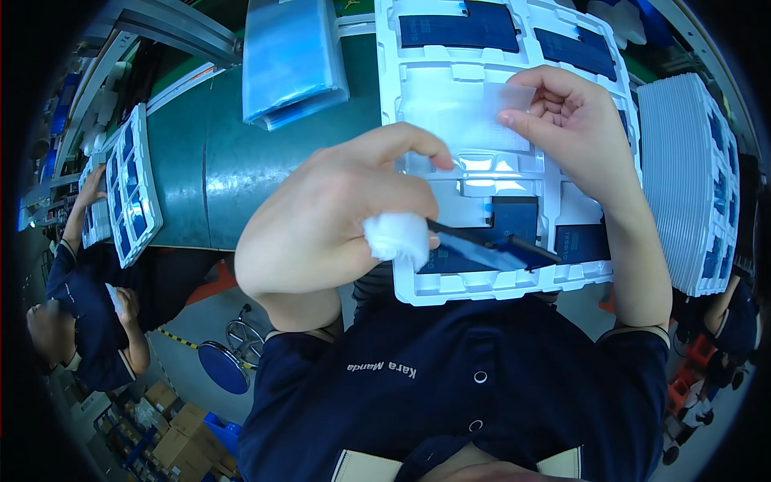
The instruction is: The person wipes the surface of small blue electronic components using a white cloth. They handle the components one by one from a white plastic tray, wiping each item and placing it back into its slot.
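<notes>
My left hand (337, 201) is curled, its index finger reaching over the tray's left side. In its grip are a white cloth wad (397, 238) and a thin, dark, flat piece (486, 247), tilted above the tray; its kind is unclear. Between thumb and index finger, my right hand (570, 120) pinches a small translucent film sheet (504, 98) over the tray's middle left pocket. The white plastic tray (438, 293) lies in front of me. Flat black batteries (458, 30) fill several pockets, with another battery (582, 243) at the near right.
Clear plastic bags (293, 60) lie left of the tray on the green worktop (205, 161). Stacked white trays (683, 185) stand at the right. At the left, a co-worker (88, 321) holds a tray (132, 185) of batteries. A round blue stool (225, 367) stands behind.
</notes>
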Available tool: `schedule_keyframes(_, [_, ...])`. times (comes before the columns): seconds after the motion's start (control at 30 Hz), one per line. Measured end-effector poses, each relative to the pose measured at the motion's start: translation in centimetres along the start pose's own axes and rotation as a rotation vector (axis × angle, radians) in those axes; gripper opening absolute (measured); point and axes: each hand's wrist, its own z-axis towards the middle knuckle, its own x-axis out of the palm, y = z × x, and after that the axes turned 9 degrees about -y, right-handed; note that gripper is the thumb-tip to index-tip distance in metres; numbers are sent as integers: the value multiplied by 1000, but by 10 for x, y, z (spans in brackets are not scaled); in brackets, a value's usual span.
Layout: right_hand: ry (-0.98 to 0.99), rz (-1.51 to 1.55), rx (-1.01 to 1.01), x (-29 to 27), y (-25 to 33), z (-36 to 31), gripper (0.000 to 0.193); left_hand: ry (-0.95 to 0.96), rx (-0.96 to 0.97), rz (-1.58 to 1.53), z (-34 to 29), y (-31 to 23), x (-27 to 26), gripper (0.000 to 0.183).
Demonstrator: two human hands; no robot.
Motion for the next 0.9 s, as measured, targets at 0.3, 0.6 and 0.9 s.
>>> schedule_keyframes(0.3, [60, -324, -111, -7, 5, -5, 27, 56, -18, 46, 13, 11, 7, 15])
schedule_keyframes(0.6, [-178, -12, 45, -25, -8, -6, 28, -291, -218, -25, 31, 25, 16, 16])
schedule_keyframes(0.9, [-145, -311, -260, -21, -13, -15, 30, -330, -125, 472, 35, 16, 29, 28])
